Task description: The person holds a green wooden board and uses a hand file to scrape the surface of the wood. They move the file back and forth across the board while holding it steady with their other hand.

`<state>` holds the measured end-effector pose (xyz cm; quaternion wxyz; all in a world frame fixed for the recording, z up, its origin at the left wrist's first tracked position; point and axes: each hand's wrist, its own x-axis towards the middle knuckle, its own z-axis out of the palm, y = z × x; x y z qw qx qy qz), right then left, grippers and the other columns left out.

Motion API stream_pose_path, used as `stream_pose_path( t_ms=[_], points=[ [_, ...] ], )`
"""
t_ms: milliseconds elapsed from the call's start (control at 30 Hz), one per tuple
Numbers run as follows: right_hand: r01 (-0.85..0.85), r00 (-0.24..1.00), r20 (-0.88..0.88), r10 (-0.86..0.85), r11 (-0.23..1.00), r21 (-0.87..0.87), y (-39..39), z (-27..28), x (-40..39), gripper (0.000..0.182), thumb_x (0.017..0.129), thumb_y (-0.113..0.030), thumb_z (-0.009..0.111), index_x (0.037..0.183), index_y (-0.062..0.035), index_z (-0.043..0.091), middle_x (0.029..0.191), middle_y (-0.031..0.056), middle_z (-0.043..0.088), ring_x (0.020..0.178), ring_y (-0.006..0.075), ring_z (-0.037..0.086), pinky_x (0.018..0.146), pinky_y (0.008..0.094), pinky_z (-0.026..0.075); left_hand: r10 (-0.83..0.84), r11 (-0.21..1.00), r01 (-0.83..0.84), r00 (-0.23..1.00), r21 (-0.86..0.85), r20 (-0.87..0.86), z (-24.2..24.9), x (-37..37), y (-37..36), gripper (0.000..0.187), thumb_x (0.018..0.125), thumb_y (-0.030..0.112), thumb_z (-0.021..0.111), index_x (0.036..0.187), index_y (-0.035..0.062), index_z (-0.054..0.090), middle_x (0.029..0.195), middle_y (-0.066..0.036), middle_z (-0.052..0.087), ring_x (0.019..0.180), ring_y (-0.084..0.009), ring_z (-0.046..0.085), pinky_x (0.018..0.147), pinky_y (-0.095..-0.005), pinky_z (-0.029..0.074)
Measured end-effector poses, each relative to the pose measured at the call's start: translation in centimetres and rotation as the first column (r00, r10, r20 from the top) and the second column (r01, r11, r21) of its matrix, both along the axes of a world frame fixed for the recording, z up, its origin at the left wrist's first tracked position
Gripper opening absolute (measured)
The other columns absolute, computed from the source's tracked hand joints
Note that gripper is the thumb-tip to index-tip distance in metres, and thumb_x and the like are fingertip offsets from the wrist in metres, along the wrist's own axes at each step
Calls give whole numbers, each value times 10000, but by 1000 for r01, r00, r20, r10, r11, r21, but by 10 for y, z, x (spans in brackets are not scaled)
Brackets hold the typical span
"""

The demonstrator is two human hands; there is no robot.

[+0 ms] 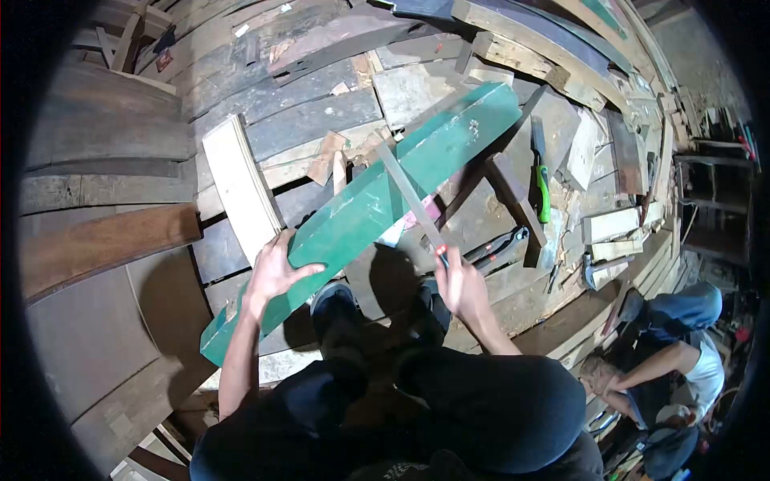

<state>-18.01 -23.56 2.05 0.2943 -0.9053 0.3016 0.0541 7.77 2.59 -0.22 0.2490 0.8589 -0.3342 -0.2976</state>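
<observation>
Plank floor (104,321), green board (377,200), pale plank (241,188), green-handled tool (543,192)

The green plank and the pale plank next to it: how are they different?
The green plank is painted, while the pale plank is bare wood. The green plank is longer than the pale plank. The left hand presses the green plank; nothing holds the pale plank. Both lie on dark boards.
</observation>
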Motion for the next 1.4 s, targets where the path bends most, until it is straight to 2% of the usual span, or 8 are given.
stream_pose_path(
  t_ms=[233,367,467,600,767,967,1167,1400],
  points=[
    [-29,996,-83,27,999,-21,-17,-6,32,253,1024,-214,586,1156,-28,474,817,286,692,697,500,671,588,587,523,-3,999,-1,997,48,74,0,-8,2,925,681,555,905,1304,-52,589,1135,-292,700,1081,-443,695,958,-504,551],
    [-34,966,260,11,996,84,-37,-18,73,229,1039,-226,581,1102,-16,516,738,269,668,702,477,681,566,527,504,-14,999,14,1000,39,9,4,-1,-1,914,680,528,914,1304,-54,589,1135,-293,704,1082,-439,698,966,-494,550],
    [-37,952,307,1,993,112,-46,-18,71,223,1037,-218,586,1070,-3,535,712,277,632,684,464,677,553,502,478,-28,1000,28,999,3,-24,-4,5,1,904,682,516,916,1303,-53,590,1134,-290,711,1085,-430,703,971,-489,550],
    [79,955,275,-110,990,120,-58,-29,47,194,1033,-196,589,1085,-17,536,623,270,540,614,460,637,534,505,447,-26,1000,25,999,-13,-31,-5,5,2,908,678,527,916,1302,-49,592,1121,-284,718,1079,-424,708,973,-486,551],
    [94,979,180,-93,996,3,-57,-39,47,221,1008,-208,594,1105,-39,489,646,269,628,634,505,647,537,586,498,-13,1000,13,997,9,-77,-4,6,2,922,672,541,920,1300,-48,590,1128,-277,723,1086,-414,711,973,-482,552],
    [-266,963,6,270,953,-147,-40,-32,36,282,1015,-273,582,1176,-63,487,775,239,689,633,443,689,560,555,558,-14,1000,14,998,-8,-66,-9,8,4,911,671,527,925,1302,-40,593,1140,-277,721,1093,-415,709,969,-478,558],
    [48,987,160,-24,988,-148,-69,-17,42,205,1021,-224,604,1085,-43,531,749,292,649,689,519,641,581,582,501,-4,1000,6,997,16,-78,-4,6,3,926,673,528,923,1315,-49,588,1148,-278,720,1101,-415,707,977,-479,557],
    [-68,998,10,68,998,1,-33,3,10,267,1035,-299,574,1107,-43,545,815,287,696,666,507,668,604,582,531,2,1000,0,999,28,-52,-1,5,1,915,674,532,921,1280,-71,597,1114,-286,717,1077,-414,712,953,-478,553]
  ],
)
